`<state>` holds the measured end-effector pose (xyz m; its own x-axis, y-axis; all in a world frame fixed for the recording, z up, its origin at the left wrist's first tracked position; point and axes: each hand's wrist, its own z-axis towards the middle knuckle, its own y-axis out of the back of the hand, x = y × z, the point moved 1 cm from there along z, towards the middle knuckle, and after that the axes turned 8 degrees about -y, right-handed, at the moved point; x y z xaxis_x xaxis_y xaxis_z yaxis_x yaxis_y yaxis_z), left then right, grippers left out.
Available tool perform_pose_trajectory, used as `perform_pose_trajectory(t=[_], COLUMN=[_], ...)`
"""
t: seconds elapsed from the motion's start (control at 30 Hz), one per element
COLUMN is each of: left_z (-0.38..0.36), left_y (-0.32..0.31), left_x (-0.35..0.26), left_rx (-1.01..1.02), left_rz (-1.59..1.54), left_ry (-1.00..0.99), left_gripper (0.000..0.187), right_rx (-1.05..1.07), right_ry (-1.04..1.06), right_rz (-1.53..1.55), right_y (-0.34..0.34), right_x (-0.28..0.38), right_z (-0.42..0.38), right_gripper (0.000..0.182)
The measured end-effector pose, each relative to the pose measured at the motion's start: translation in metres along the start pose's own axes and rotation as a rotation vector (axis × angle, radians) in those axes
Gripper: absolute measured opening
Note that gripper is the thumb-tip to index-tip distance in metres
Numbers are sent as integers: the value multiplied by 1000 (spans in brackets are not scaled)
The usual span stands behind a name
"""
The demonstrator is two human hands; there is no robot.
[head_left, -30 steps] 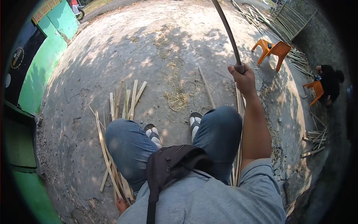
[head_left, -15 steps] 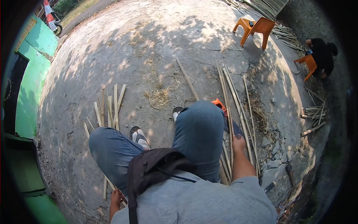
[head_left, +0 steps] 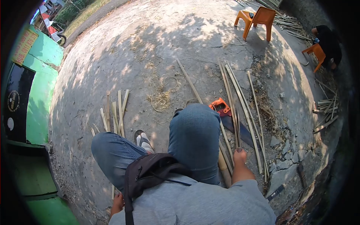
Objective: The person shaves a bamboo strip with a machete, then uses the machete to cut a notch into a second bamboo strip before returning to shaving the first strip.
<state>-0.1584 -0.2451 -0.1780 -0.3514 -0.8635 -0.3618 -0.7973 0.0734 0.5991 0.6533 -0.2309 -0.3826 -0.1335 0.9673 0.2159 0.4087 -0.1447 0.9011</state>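
My right hand (head_left: 240,156) is closed around the near end of thin bamboo strips (head_left: 237,131), which point away from me beside my right knee. Under these strips lies a hand saw with an orange handle (head_left: 220,106) and a dark blade (head_left: 245,135). More long bamboo strips (head_left: 245,112) rest on the ground just to the right. At my left hip, my left hand (head_left: 118,202) has its fingers curled; what they hold, if anything, is hidden. A pale strip (head_left: 113,192) shows just above that hand. Other bamboo pieces (head_left: 119,112) lie beyond my left knee.
A thicker bamboo pole (head_left: 224,168) lies beside my right thigh. Dark tools (head_left: 276,192) are on the ground at right. An orange chair (head_left: 258,22) stands ahead; a person in black (head_left: 328,45) is by another chair (head_left: 317,56). A green wall (head_left: 41,101) runs along the left.
My right hand has drawn the strips slightly back toward me, uncovering more of the saw. The strip that ran through my left hand no longer shows there. My view has turned slightly.
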Motion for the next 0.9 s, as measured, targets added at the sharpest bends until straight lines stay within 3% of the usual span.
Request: perform_pose_trajectory(t=[0.07,0.17,0.27,0.47,0.63,0.77,0.9], left_z=[-5,43,9,-17,-64,-7,3], left_y=[-1,2,5,-6,-19,-21,-22], left_x=[0,51,12,-35,-94,-37,-45], left_rx=[6,96,60,50,68,19,-33], left_rz=[97,-83,65,-63,100,-15,-79], left_ry=[39,-180,8,23,-152,-37,-167], left_gripper=[40,35,28,23,28,31,28], right_rx=[-1,81,96,89,115,86,-23], right_ry=[5,-21,-38,-49,-58,20,102], right_rz=[-13,-5,8,8,110,114,78], right_y=[-2,6,6,8,26,38,60], right_x=[-1,2,2,3,1,-8,-11], right_z=[9,11,13,9,-4,-10,-13], right_gripper=[42,41,41,42,40,35,30])
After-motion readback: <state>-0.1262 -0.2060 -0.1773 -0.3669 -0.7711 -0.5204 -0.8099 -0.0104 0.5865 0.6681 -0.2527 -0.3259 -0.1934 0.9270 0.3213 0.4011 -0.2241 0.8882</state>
